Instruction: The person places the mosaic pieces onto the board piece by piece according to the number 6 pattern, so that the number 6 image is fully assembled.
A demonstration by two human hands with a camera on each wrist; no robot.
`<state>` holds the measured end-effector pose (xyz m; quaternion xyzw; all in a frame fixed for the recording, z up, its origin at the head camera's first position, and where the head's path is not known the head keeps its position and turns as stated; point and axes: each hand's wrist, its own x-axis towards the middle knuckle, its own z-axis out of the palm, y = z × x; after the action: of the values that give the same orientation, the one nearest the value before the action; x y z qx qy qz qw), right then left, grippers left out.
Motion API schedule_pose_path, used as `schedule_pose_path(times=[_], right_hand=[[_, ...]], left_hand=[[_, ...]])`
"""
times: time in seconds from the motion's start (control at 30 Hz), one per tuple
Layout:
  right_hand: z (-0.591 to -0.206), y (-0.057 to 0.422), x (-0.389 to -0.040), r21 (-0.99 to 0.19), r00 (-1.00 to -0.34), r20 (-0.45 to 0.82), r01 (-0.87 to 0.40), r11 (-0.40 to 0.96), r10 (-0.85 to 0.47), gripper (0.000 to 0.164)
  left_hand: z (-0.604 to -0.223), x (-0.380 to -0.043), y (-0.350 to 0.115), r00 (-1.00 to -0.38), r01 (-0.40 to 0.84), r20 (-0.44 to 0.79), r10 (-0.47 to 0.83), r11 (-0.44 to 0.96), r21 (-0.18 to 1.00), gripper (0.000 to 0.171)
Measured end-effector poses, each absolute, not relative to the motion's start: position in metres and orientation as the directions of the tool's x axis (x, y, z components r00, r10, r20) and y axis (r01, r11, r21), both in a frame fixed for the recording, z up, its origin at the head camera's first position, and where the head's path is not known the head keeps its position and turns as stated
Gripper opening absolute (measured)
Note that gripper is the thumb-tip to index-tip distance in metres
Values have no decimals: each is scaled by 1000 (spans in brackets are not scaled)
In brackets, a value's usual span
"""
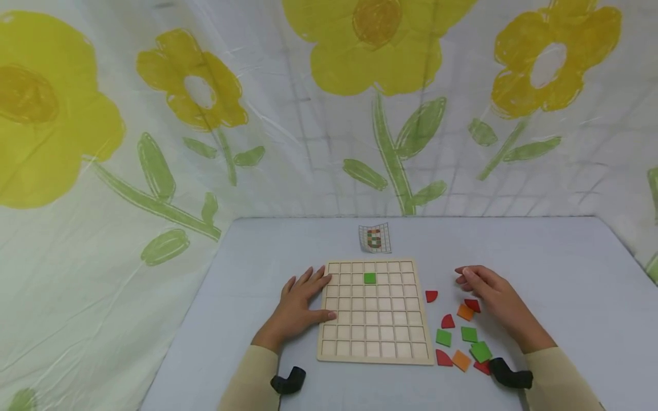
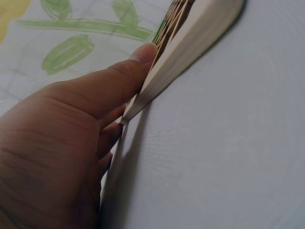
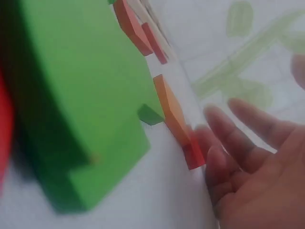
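A pale wooden grid board point(image 1: 377, 361) lies on the table, with one green square tile point(image 1: 369, 278) in a cell of its second row from the top. My left hand point(image 1: 299, 311) rests at the board's left side, fingers spread; in the left wrist view its thumb point(image 2: 116, 83) lies on the board's edge. Right of the board, my right hand point(image 1: 493, 294) has loosely bent fingers with nothing held. Nearest to it are a red quarter-round tile point(image 1: 472, 306) and an orange square tile point(image 1: 465, 311). A green tile point(image 3: 90, 95) looms large in the right wrist view.
More red, orange and green tiles, such as a green square point(image 1: 444, 338) and a red quarter-round point(image 1: 431, 295), lie scattered along the board's right side. Behind the board is a small paper card point(image 1: 374, 238) with a coloured grid pattern. A flower-printed curtain point(image 1: 308, 142) hangs behind the table.
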<state>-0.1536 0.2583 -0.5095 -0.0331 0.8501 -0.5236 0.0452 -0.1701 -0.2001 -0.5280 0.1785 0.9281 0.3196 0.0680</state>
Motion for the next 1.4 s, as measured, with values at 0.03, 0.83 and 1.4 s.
schedule_pose_path(times=[0.03, 0.83, 1.4], right_hand=[[-511, 258, -154, -886, -993, -47, -7, 464, -106, 50], [-530, 224, -155, -676, -966, 119, -248, 694, -228, 37], [-526, 218, -153, -649, -960, 145, -274, 710, -238, 21]], left_hand=[[-528, -170, -200, -927, 288, -13, 375, 732, 617, 93], [-527, -172, -201, -921, 304, -6, 390, 728, 614, 94], [-529, -173, -201, -922, 303, -9, 387, 736, 605, 94]])
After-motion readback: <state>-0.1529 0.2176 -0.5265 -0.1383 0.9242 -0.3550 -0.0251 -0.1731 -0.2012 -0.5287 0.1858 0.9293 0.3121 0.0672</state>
